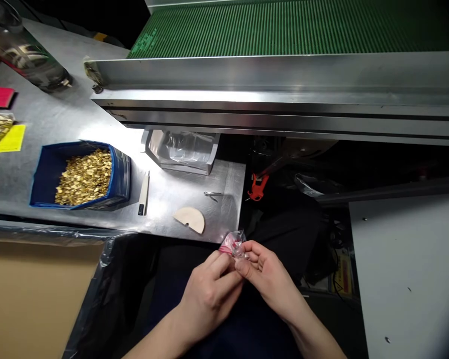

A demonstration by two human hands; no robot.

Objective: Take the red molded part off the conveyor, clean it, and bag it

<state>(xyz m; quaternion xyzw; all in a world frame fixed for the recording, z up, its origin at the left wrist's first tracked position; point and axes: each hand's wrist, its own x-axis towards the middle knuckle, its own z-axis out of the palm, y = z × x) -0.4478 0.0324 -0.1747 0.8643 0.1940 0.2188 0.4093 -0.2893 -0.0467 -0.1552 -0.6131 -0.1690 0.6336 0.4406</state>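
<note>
A small clear plastic bag (232,242) with pink or red markings is between the two hands, just past the metal table's front corner. My left hand (211,289) is closed on its lower part, with the fingers curled. From the right side, my right hand (264,271) pinches the bag's crumpled edge between thumb and fingers. What the bag holds is too small to make out. Nearest to the hands on the table lie a cream half-round piece (190,220) and a small pair of metal tweezers or a similar tool (212,194).
A blue bin (119,174) of gold-coloured pieces, a white-handled knife (143,194) and a grey tray (209,167) of clear bags stand on the metal table (164,199). A green ribbed conveyor (265,27) runs behind its metal rail. Orange-handled cutters (258,187) hang beyond the table's edge.
</note>
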